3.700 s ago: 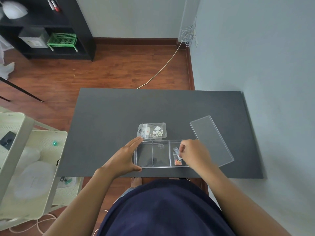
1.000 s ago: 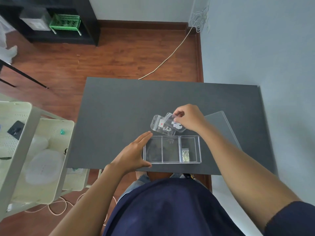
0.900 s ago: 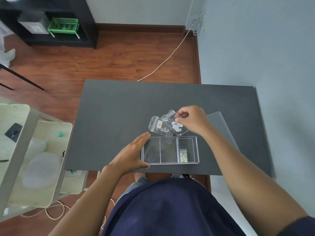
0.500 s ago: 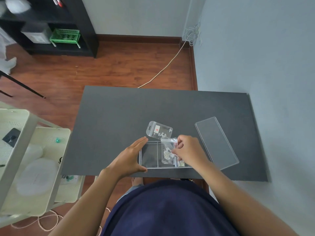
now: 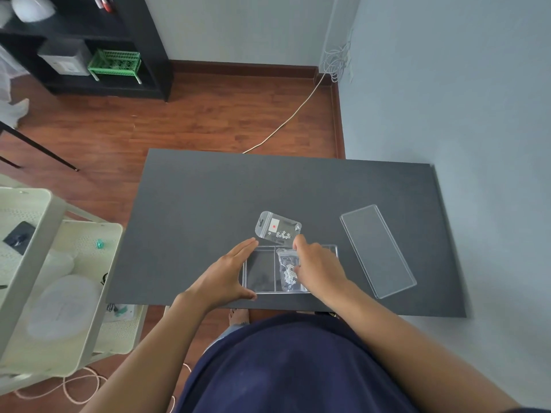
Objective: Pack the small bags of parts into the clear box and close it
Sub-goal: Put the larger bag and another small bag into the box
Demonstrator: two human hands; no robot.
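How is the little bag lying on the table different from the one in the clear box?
The bag on the table lies flat outside the clear box, just beyond its far edge; the bag in the box sits in the middle compartment. The bag on the table shows a white label with a red mark and is untouched; the right hand is at the bag in the box. Both are clear and hold small white parts.

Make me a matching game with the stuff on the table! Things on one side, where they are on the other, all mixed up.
Things:
1. clear lid
2. bag with the red sticker
3. bag of white bits
4. left hand

Places:
A. in the middle part of the clear box
B. flat on the table, right of the box
C. against the box's left end
D. on the table just behind the box

Pairs: 1-B, 2-D, 3-A, 4-C
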